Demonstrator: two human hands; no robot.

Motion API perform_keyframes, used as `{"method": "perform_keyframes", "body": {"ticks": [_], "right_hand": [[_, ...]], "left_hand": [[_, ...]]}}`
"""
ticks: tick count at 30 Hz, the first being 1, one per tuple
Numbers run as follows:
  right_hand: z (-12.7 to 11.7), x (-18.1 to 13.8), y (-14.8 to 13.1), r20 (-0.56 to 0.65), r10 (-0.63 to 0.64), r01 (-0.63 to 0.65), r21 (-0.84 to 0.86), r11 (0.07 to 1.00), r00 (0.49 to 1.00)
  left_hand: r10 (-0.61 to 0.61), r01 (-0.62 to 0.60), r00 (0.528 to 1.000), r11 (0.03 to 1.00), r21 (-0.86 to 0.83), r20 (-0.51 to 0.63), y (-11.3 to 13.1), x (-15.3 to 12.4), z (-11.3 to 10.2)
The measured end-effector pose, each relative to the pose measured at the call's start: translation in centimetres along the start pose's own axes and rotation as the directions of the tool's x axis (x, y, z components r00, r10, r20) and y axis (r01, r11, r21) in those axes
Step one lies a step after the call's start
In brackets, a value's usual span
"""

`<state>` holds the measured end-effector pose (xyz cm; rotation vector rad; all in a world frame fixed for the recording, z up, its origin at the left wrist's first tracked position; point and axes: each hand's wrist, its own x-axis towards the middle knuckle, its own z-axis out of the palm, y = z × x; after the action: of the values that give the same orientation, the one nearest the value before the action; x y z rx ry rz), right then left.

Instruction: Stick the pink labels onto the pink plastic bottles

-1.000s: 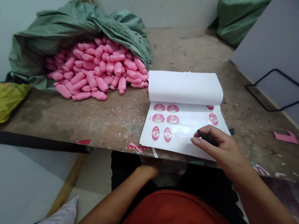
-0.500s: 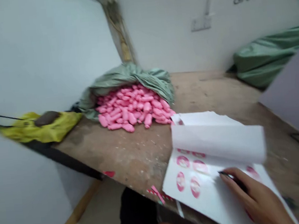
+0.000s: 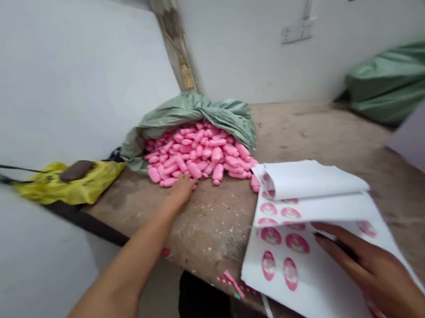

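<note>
My left hand (image 3: 180, 188) stretches out across the worn wooden table (image 3: 308, 128), fingers extended, and touches the near edge of a heap of small pink plastic bottles (image 3: 196, 153). The heap spills out of a green woven sack (image 3: 192, 111). My right hand (image 3: 364, 264) rests on a pad of white sheets with oval pink stickers (image 3: 283, 252), its fingers closed on a dark thin tool (image 3: 335, 244). The pad's top sheet (image 3: 313, 178) is curled back.
A yellow bag (image 3: 67, 187) with a brown object (image 3: 77, 169) on it lies at the table's left end. A second green sack (image 3: 398, 84) sits at the back right by the wall. Pink paper scraps (image 3: 233, 282) hang at the table's near edge.
My left arm has come up from my lap and reached forward to the pink bottles. The view has lifted and turned left. My right hand has stayed on the sticker sheet.
</note>
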<state>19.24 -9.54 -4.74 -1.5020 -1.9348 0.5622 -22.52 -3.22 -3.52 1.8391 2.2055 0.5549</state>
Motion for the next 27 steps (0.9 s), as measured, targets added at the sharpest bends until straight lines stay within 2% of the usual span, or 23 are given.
{"method": "perform_keyframes", "body": {"ticks": [1,2,5,7,8,10,12,13,15,16,17,19,21,22,25,27], "right_hand": [[-0.4,0.5,-0.9,0.078,0.026,-0.020,-0.074,0.997,0.997],[-0.7,1.2,-1.6,0.099,0.051,-0.039,-0.126,0.991,0.994],[-0.8,3.7,-2.0,0.081,0.109,-0.088,-0.230,0.969,0.991],[-0.5,5.2,-1.3,0.069,0.128,-0.107,-0.257,0.961,0.989],[-0.4,5.8,-0.9,0.067,0.136,-0.113,-0.263,0.958,0.988],[-0.3,6.3,-0.5,0.064,0.148,-0.126,-0.268,0.955,0.987],[-0.4,5.7,-0.7,0.057,0.146,-0.126,-0.262,0.957,0.988],[-0.6,4.9,-1.0,0.057,0.140,-0.122,-0.250,0.961,0.989],[-0.8,2.8,-1.9,0.083,0.138,-0.118,-0.209,0.971,0.987],[-0.8,1.5,-2.3,0.124,0.146,-0.122,-0.185,0.975,0.981],[-0.7,0.3,-2.7,0.175,0.159,-0.128,-0.176,0.976,0.972],[-0.3,-1.9,-3.1,0.263,0.167,-0.115,-0.202,0.973,0.950],[0.4,-3.1,-3.2,0.301,0.135,-0.064,-0.234,0.970,0.944],[0.7,-3.4,-3.1,0.298,0.109,-0.033,-0.249,0.968,0.948],[1.3,-3.5,-3.0,0.264,0.029,0.056,-0.309,0.949,0.964],[1.5,-3.4,-3.0,0.243,-0.012,0.101,-0.360,0.927,0.970]], "left_hand": [[-0.008,0.008,1.000,0.999,-0.036,-0.015,0.1,0.0,0.1],[-0.018,0.015,0.999,0.997,-0.079,-0.032,0.3,-0.1,0.1],[-0.057,0.035,0.993,0.978,-0.204,-0.103,1.1,-0.9,-0.6],[-0.128,0.052,0.980,0.907,-0.419,-0.154,2.1,-2.3,-1.2],[-0.186,0.064,0.970,0.815,-0.576,-0.157,2.7,-3.3,-1.4],[-0.295,0.090,0.951,0.557,-0.826,-0.095,4.3,-5.5,-1.2],[-0.333,0.161,0.941,0.285,-0.945,0.060,6.4,-8.1,-0.3],[-0.319,0.220,0.935,0.180,-0.959,0.155,7.6,-9.4,0.4],[-0.233,0.362,0.882,-0.219,-0.906,0.409,10.3,-12.1,1.9],[-0.169,0.418,0.850,-0.359,-0.834,0.499,11.7,-13.2,2.6],[-0.102,0.465,0.823,-0.443,-0.766,0.558,13.0,-14.3,3.2],[0.040,0.552,0.791,-0.474,-0.685,0.610,15.4,-15.7,4.3],[0.151,0.610,0.778,-0.412,-0.677,0.609,17.0,-16.2,5.1],[0.171,0.615,0.783,-0.358,-0.702,0.599,17.5,-16.1,5.4],[0.114,0.572,0.820,-0.181,-0.800,0.561,18.0,-15.3,6.2],[0.062,0.543,0.839,-0.160,-0.824,0.541,17.8,-14.6,6.8]]}}
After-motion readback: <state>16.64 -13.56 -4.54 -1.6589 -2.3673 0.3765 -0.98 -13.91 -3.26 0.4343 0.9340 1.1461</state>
